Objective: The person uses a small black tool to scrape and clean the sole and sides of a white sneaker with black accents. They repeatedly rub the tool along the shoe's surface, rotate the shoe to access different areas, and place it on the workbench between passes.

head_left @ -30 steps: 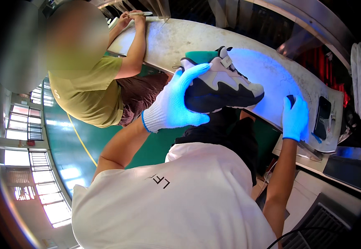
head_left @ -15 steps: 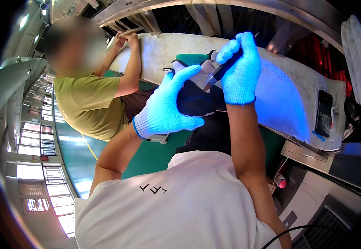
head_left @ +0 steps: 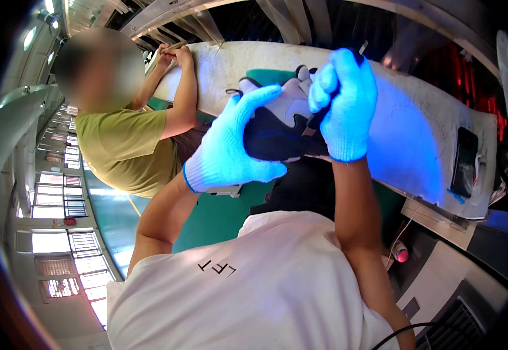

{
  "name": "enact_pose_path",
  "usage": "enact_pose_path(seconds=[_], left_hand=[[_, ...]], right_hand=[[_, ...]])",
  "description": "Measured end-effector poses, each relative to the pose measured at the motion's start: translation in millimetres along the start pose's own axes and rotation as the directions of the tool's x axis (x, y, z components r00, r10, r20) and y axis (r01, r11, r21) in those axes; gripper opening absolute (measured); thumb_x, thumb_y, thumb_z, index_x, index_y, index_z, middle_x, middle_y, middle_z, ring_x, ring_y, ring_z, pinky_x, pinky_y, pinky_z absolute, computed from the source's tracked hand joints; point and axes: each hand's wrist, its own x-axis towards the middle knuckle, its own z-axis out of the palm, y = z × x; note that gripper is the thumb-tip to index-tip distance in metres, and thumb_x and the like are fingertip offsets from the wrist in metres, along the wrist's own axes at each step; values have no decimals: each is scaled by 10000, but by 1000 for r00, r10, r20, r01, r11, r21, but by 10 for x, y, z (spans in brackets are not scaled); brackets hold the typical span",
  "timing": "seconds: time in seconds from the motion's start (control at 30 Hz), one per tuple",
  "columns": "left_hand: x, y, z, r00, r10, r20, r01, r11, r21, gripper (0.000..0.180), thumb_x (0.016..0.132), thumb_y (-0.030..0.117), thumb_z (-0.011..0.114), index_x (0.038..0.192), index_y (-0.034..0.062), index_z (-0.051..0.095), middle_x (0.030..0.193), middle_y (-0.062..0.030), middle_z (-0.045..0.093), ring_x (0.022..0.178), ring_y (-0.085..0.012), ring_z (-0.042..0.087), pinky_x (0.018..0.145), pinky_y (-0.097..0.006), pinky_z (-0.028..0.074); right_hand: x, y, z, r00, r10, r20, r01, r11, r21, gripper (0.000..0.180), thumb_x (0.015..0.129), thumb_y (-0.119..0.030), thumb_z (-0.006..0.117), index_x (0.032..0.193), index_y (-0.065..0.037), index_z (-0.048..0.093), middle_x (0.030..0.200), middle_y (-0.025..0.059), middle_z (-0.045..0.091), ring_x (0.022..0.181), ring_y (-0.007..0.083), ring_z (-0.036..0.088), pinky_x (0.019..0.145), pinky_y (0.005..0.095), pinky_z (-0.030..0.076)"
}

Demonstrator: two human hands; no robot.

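Note:
A black and grey shoe (head_left: 270,135) with a thin loop at one end is held over the near edge of the worktable. My left hand (head_left: 230,143), in a knit glove lit blue, grips its left side with thumb and fingers apart around it. My right hand (head_left: 348,108), gloved alike, is closed around a black-handled, knife-like tool (head_left: 313,123). The tool's flat end points down at the shoe's right side; whether it touches I cannot tell. A narrow metal tip sticks out above the fist. The fingers hide most of the handle.
On the pale worktable (head_left: 403,140), a green piece (head_left: 271,76) lies behind the shoe and a black phone (head_left: 466,157) lies to the right. A co-worker in a yellow-green shirt (head_left: 123,151) sits at the left, hands over the table. Clear plastic strips (head_left: 286,20) hang behind.
My right hand has shifted slightly right and toward me, and the tool's flat end is lower by the shoe's right side. My left hand and the shoe have barely moved.

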Motion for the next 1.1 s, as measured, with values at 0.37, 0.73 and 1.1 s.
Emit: enact_pose_path(seconds=[0.37,0.73,1.1], left_hand=[[-158,53,191,987,63,-151,-56,997,56,1074,627,322,1041,1581,179,568,1281,-245,619,1110,-409,713,952,-463,621],[-284,194,191,988,34,-150,-6,983,182,1093,605,296,1033,1599,241,581,1243,-253,622,1107,-433,713,956,-483,616],[-264,-369,224,983,-95,-159,43,952,-302,1078,619,253,1032,1597,125,599,1356,-191,653,1248,-318,689,1114,-438,545]], right_hand=[[-168,74,32,981,104,161,-171,854,492,479,1198,-440,516,812,-156,538,672,-12,460,545,129,427,516,312,376],[-229,30,194,989,27,-147,-8,991,130,446,1161,-298,606,751,-156,503,655,-6,454,555,120,434,545,304,379],[380,18,-199,995,28,-100,-92,684,-724,330,1046,-336,767,1002,-11,724,752,55,659,636,166,650,601,357,545]])
